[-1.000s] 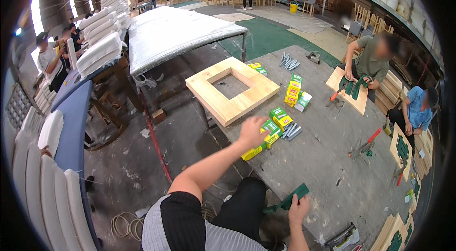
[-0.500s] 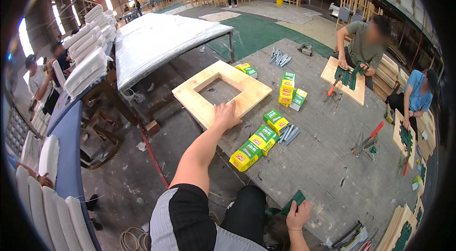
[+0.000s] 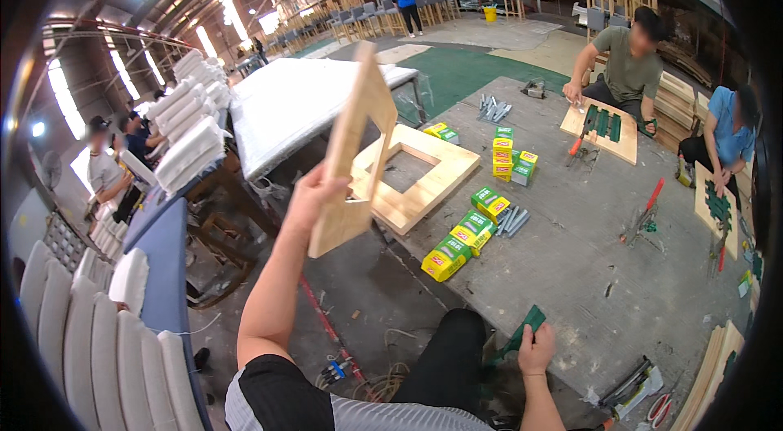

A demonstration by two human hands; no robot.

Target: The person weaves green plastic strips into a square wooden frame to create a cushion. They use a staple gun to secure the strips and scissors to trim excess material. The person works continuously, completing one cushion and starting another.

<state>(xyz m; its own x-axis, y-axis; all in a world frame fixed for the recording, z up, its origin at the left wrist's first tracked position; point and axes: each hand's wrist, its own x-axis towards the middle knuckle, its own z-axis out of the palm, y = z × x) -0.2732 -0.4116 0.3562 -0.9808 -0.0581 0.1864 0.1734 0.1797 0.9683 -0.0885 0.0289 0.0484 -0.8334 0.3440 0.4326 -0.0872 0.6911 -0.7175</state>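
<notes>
My left hand grips the edge of a pale wooden frame with a square opening, holding it tilted up on its side in the air. Behind it, a second wooden frame lies flat at the table's left edge. My right hand is low at the near edge of the table, closed on a strip of green webbing that hangs down beside my knee.
Yellow-green boxes and loose staple strips lie on the grey table. Red-handled pliers lie farther right. Two co-workers handle webbed boards across the table. Scissors sit at the near right. A plastic-covered table stands far left.
My left hand has lifted a wooden frame off the flat one and swung it up and left onto its side. My right hand still holds the green webbing.
</notes>
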